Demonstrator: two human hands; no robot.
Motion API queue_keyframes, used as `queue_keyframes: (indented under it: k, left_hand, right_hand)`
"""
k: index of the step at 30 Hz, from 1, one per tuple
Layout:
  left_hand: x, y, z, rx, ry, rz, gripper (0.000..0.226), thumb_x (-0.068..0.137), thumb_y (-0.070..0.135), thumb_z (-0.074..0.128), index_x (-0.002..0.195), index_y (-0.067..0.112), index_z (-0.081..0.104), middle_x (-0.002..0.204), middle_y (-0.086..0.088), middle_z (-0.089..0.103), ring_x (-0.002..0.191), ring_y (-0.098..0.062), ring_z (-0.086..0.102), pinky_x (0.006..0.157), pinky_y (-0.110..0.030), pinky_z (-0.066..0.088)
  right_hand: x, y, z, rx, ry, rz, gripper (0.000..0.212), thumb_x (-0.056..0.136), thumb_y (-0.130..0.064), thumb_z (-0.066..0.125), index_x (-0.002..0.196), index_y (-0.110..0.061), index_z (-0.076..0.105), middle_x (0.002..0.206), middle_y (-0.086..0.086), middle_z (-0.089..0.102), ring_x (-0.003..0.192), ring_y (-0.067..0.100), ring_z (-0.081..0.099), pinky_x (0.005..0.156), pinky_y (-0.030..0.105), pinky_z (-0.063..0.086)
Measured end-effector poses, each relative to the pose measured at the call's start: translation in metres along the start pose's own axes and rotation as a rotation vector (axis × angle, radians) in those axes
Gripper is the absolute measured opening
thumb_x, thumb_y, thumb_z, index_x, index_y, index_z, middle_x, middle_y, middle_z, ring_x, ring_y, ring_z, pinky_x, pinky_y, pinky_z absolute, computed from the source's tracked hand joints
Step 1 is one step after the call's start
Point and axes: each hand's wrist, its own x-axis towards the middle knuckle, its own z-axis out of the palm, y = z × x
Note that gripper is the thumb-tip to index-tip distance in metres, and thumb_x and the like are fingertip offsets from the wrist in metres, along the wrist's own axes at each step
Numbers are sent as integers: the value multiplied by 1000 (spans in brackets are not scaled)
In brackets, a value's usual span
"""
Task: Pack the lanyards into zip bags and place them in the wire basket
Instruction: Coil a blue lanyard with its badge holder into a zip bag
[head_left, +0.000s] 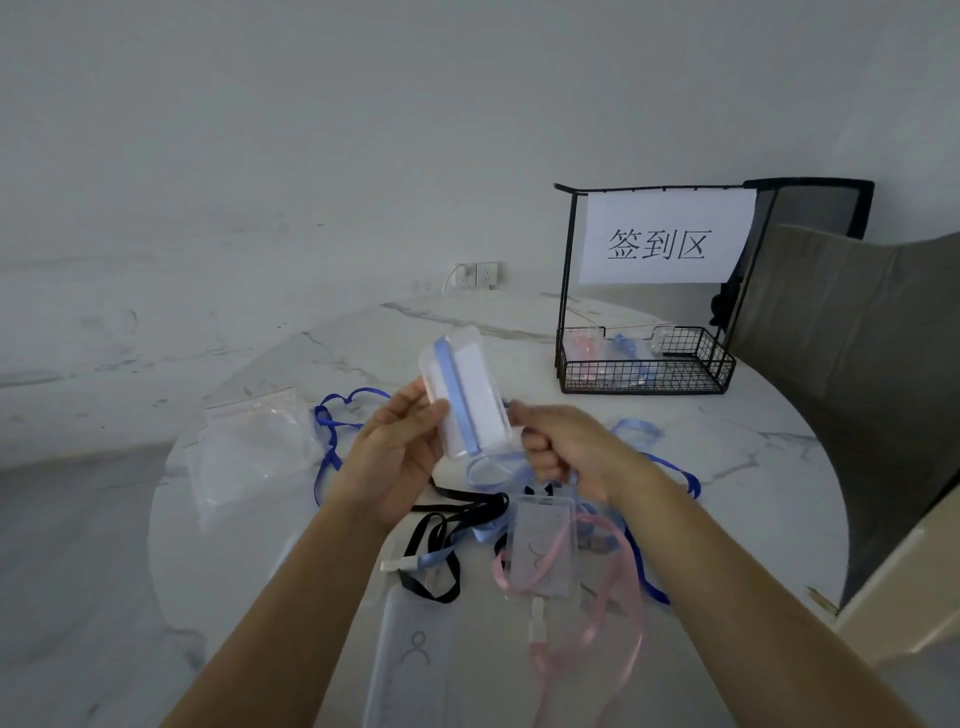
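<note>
**Lanyard of light blue ribbon, wound round its clear plastic badge holder (467, 400), held ready for bagging**

Farthest left on the round white marble table (753, 452) lies a loose stack of clear zip bags (249, 441) with red seal strips, flat and untouched. Just right of them trails a dark blue ribbon lanyard (327, 431).

The left hand (400, 447) is raised above the table, its thumb and fingers closed on the badge holder's lower left edge. The holder stands nearly upright between the hands with its top leaning slightly left. The light blue strap runs lengthwise down its face, and a loop hangs beneath. The right hand (566, 452) pinches the holder's right edge. Its other fingers are curled tight, and I cannot tell whether they also trap the strap.

Below the hands lie a black lanyard (467, 506) and a pink lanyard (545, 556) with its own clear holder. At the far right stands the black wire basket (644, 382) under a white paper sign (667, 236), with bagged lanyards already inside.

The bags lie to the left, nearer the left hand, so that hand would probably let go to fetch one while the right carries the holder alone. The holder should slide in short end first. The basket, well apart to the right, suits the right hand.
</note>
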Motion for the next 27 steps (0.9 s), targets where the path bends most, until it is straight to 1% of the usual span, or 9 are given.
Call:
queue_keyframes:
  k: [5,8,10,13,16,19,21,24,27]
  left_hand:
    - [10,5,-17,33,287,62,17,89,-7,60,97,8,60,95,-10,62,87,-20,66,76,-30,58]
    - [6,4,-20,291,473,173,20,89,-8,62,98,9,59,89,-8,64,82,-20,63,75,-30,56]
    - [3,2,-25,435,518,223,23,88,-6,64,101,13,60,92,-8,66,81,-21,63,72,-31,56]
    - [0,-1,-29,627,483,241,29,88,-3,66,110,16,64,100,-8,70,87,-22,64,82,-38,56]
    - [-5,-3,-27,720,347,229,34,91,-1,64,121,16,66,106,1,73,98,-13,68,89,-27,54]
    - [-8,-4,-24,803,190,192,35,95,4,60,126,20,62,111,10,70,100,5,64,86,-11,48]
    - [-9,-4,-23,808,138,167,35,97,4,57,126,23,60,112,12,68,98,11,62,82,-6,46]
    - [-9,-7,-24,813,96,152,35,97,0,55,125,20,64,114,8,71,106,2,64,85,-10,47]
    - [-10,-11,-26,854,52,146,37,97,-5,51,124,16,66,111,6,73,104,-2,66,84,-12,49]
  right_hand:
    - [-10,23,24,-244,-163,-118,28,106,-27,47,117,-14,69,59,-8,46,51,8,43,52,21,40]
    - [-13,23,29,-648,-78,-313,26,105,-29,47,99,-16,68,69,-4,63,59,11,60,63,37,53]
    - [-16,22,31,-807,-52,-419,26,105,-31,48,84,-25,63,76,-5,68,64,6,66,68,34,57]
    - [-17,17,31,-753,-29,-520,16,102,-28,56,91,-29,68,78,-7,70,69,4,70,71,25,58]
    - [-8,14,28,-805,81,-659,10,93,-29,70,96,-23,77,87,-12,68,80,4,66,73,15,50]
    - [1,16,24,-962,215,-782,15,85,-42,75,91,-30,79,126,-17,53,119,-2,46,93,8,34]
    - [4,17,22,-926,197,-763,14,83,-41,78,89,-29,79,139,-16,47,128,-1,40,100,7,31]
    - [5,21,24,-675,185,-681,10,78,-27,85,83,-27,75,114,-14,64,87,2,64,78,20,51]
    - [9,27,24,-461,240,-571,32,72,-19,89,88,-30,63,94,-2,69,58,9,55,61,25,49]
